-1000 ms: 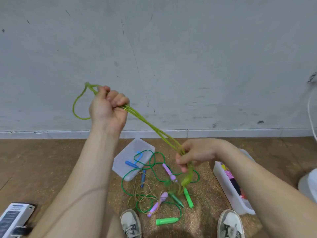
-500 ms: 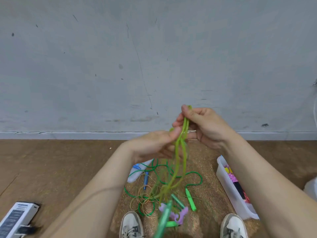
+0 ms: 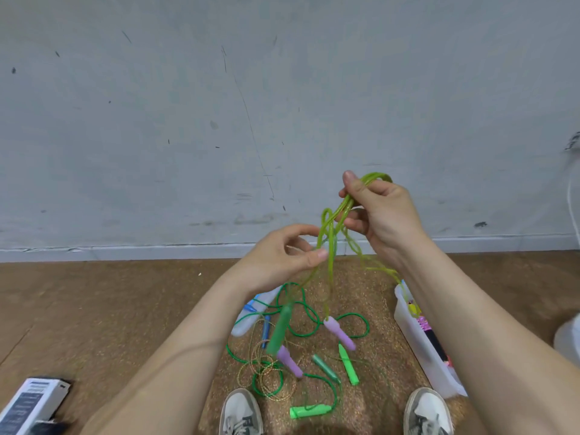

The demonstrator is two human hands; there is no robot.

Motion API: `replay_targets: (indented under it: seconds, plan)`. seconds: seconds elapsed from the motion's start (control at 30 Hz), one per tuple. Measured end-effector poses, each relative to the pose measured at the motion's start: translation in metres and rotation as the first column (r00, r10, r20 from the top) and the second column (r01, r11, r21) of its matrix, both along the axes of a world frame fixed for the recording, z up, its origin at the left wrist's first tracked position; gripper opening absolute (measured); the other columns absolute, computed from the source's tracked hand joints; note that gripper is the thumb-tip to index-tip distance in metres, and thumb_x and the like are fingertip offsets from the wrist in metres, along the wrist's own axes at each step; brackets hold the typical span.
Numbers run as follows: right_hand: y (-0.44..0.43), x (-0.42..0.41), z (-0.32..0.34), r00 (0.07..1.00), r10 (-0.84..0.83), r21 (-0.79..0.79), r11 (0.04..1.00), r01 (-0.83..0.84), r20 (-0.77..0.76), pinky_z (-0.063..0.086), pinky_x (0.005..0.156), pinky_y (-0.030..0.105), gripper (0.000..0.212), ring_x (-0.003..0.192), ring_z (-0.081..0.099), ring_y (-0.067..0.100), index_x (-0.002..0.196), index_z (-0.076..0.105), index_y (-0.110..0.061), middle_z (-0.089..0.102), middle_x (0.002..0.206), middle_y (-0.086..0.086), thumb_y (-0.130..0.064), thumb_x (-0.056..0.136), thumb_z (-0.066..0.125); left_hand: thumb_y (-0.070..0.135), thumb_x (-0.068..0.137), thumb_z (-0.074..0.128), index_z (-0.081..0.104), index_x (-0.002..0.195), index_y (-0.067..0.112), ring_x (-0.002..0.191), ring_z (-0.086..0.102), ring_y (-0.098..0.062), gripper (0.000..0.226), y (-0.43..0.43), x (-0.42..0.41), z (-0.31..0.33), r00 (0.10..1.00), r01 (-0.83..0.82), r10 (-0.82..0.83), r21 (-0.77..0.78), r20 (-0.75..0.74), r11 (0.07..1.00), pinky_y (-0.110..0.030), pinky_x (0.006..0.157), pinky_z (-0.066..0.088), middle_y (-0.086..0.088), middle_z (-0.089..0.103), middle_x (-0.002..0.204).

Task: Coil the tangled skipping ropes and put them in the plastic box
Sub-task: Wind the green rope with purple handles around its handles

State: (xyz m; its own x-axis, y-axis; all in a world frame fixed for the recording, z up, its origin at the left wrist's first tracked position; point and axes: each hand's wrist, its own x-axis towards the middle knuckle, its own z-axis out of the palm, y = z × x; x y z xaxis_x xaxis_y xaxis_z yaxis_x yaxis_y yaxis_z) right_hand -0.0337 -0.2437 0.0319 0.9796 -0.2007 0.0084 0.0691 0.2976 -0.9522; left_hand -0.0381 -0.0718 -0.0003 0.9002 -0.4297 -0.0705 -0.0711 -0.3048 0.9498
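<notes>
A yellow-green skipping rope (image 3: 330, 233) hangs folded in several strands in front of me. My right hand (image 3: 381, 211) grips its top loops, thumb up. Lower and to the left, my left hand (image 3: 282, 257) pinches the strands between thumb and fingers. A green handle (image 3: 280, 328) and a purple handle (image 3: 339, 334) dangle below. On the floor lies a tangle of a dark green rope (image 3: 301, 312), a thin gold cord (image 3: 266, 372) and loose green, purple and blue handles. The clear plastic box (image 3: 417, 337) stands to the right, partly hidden by my right forearm.
The box's lid (image 3: 251, 315) lies flat behind the tangle. A white and black carton (image 3: 29, 403) sits at the lower left. My two shoes (image 3: 241, 416) are at the bottom edge. A grey wall rises close ahead, and a white object (image 3: 568, 337) shows at the right edge.
My hands came together from a wide stretch. The right hand has risen to the right with the rope's loops, the left hand has slid lower, and the handles have lifted off the floor.
</notes>
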Motion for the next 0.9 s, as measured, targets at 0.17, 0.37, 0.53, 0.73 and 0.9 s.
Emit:
replay_targets:
  seconds: [0.17, 0.37, 0.53, 0.73, 0.9]
  plan:
    - [0.013, -0.001, -0.007, 0.999, 0.025, -0.074, 0.997, -0.023, 0.022, 0.049, 0.041, 0.018, 0.027, 0.042, 0.053, 0.013, 0.068, 0.064, -0.007, 0.057, 0.065, 0.01, -0.028, 0.084, 0.072, 0.027, 0.085, 0.068, 0.065, 0.099, 0.018, 0.089, 0.061, -0.016, 0.017, -0.008, -0.004, 0.003, 0.997, 0.003, -0.016, -0.163, -0.08, 0.987, -0.03, 0.083, 0.046, -0.006, 0.069, 0.091]
    - [0.011, 0.004, -0.007, 0.99, -0.08, -0.208, 0.973, 0.103, 0.113, 0.034, 0.041, 0.021, 0.031, 0.038, 0.044, 0.012, 0.068, 0.061, -0.008, 0.045, 0.051, 0.004, -0.029, 0.091, 0.065, 0.015, 0.089, 0.064, 0.063, 0.092, 0.008, 0.052, 0.049, -0.015, 0.008, -0.007, 0.003, 0.002, 0.997, -0.073, 0.073, -0.134, -0.003, 0.988, -0.03, 0.061, 0.045, 0.002, 0.054, 0.052]
    - [0.01, 0.006, -0.003, 0.998, 0.053, 0.014, 0.998, -0.053, 0.021, 0.015, 0.034, 0.015, 0.034, 0.033, 0.02, 0.005, 0.072, 0.051, -0.011, 0.026, 0.043, -0.007, -0.029, 0.101, 0.048, 0.028, 0.089, 0.058, 0.055, 0.08, 0.025, 0.067, 0.053, -0.02, 0.009, 0.018, 0.023, -0.011, 0.908, -0.243, 0.022, 0.483, 0.418, 0.841, -0.031, 0.06, 0.039, 0.007, 0.053, 0.065]
    - [-0.012, 0.005, -0.001, 0.848, 0.464, 0.467, 0.828, -0.311, -0.256, 0.015, 0.026, 0.01, 0.032, 0.026, 0.026, 0.0, 0.078, 0.049, -0.014, 0.026, 0.045, -0.009, -0.034, 0.101, 0.038, 0.05, 0.077, 0.07, 0.059, 0.087, 0.029, 0.078, 0.06, -0.021, 0.025, 0.047, 0.033, -0.024, 0.961, -0.251, 0.053, 0.769, 0.273, 0.588, -0.03, 0.063, 0.044, 0.005, 0.062, 0.077]
    - [-0.003, 0.007, 0.0, 0.839, 0.486, 0.645, 0.728, -0.234, -0.244, 0.018, 0.027, 0.013, 0.03, 0.028, 0.032, 0.001, 0.079, 0.047, -0.012, 0.031, 0.044, -0.006, -0.029, 0.102, 0.038, 0.031, 0.07, 0.082, 0.052, 0.113, 0.036, 0.088, 0.056, -0.016, 0.053, 0.052, 0.034, -0.021, 0.99, -0.103, 0.013, 0.639, 0.144, 0.763, -0.031, 0.079, 0.047, 0.004, 0.056, 0.101]
